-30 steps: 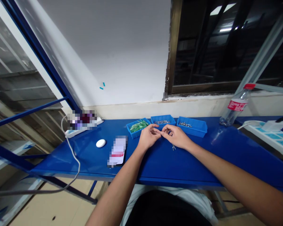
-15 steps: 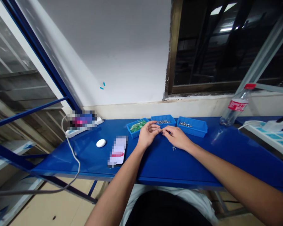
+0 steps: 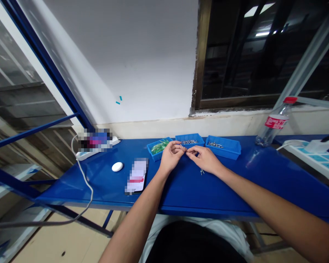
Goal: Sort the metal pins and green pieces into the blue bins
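My left hand (image 3: 172,155) and my right hand (image 3: 201,157) meet fingertip to fingertip over the blue table, in front of three blue bins. Both are closed in a pinch. Something small and shiny shows at the left fingertips, too tiny to name; what the right fingers pinch is hidden. The left bin (image 3: 155,157) holds green pieces (image 3: 159,147), the middle bin (image 3: 200,140) small metal parts (image 3: 189,142), and the right bin (image 3: 230,150) more metal parts (image 3: 215,145). A few small metal pieces (image 3: 202,171) lie on the table beneath my right hand.
Left of my arms lie a phone (image 3: 137,177) and a white round object (image 3: 117,167). A power strip with a cable (image 3: 83,155) is at the far left. On the right stand a red-capped bottle (image 3: 275,122) and another power strip (image 3: 315,157). A wall rises behind the table.
My right fingertips have shifted slightly left and my left fingers have curled a little more, so a small shiny bit now shows at their tips. The bins and loose pieces stay put.
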{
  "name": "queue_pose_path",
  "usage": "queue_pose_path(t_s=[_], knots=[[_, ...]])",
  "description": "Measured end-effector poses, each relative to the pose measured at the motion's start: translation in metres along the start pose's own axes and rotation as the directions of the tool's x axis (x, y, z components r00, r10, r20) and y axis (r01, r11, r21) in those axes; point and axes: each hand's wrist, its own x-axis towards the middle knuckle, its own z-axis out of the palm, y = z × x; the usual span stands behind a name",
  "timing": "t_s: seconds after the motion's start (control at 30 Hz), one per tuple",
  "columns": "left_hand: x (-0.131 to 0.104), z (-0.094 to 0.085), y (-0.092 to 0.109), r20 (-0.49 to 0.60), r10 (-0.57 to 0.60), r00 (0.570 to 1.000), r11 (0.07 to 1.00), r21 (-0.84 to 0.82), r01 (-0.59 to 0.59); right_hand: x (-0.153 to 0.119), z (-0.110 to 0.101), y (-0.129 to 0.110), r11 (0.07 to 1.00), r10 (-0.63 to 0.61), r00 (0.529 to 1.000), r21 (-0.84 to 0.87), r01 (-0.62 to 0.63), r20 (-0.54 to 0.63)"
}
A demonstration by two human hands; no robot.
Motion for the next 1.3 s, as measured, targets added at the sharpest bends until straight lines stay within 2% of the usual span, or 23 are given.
queue_pose_path(t_s=[0.1,0.23,0.43,0.67,0.77,0.9,1.1,1.2,1.3], knots=[[-0.0006,-0.0001,-0.0005,-0.031,-0.007,0.999,1.000,0.003,0.007,0.0006,-0.0001,-0.0006,0.999,0.022,0.998,0.041,-0.020,-0.065],[-0.0011,-0.0004,-0.0018,-0.004,-0.022,1.000,0.999,0.047,0.022,0.0026,-0.0026,0.0004,0.993,0.048,0.992,0.112,-0.034,-0.118],[-0.0005,-0.0026,-0.0040,0.012,0.002,1.000,0.998,0.062,-0.002,0.0039,-0.0062,0.0036,0.996,0.040,0.997,0.088,-0.035,-0.062],[-0.0010,-0.0026,-0.0016,0.013,-0.001,1.000,0.999,0.041,0.000,0.0014,0.0012,0.0043,0.996,0.059,0.998,0.069,-0.058,-0.016],[-0.0015,-0.0024,0.0007,0.038,0.008,0.999,0.997,0.082,-0.011,0.0006,0.0026,0.0043,0.993,0.069,0.998,0.097,-0.069,0.000],[-0.0012,-0.0033,0.0001,0.106,0.005,0.994,0.979,0.201,-0.026,0.0009,0.0020,0.0061,0.987,0.082,0.997,0.140,-0.082,0.009],[0.0001,-0.0034,-0.0065,0.086,-0.058,0.995,0.992,0.116,0.048,0.0022,-0.0006,0.0039,0.997,0.059,0.997,0.049,-0.056,-0.055],[-0.0006,-0.0041,-0.0072,0.100,-0.005,0.995,0.974,0.224,-0.017,0.0030,-0.0030,0.0024,0.997,0.058,0.994,0.048,-0.054,-0.089],[-0.0010,-0.0056,-0.0068,0.083,0.026,0.996,0.954,0.297,-0.050,0.0031,-0.0046,0.0042,1.000,-0.002,0.999,-0.015,0.001,-0.053]])
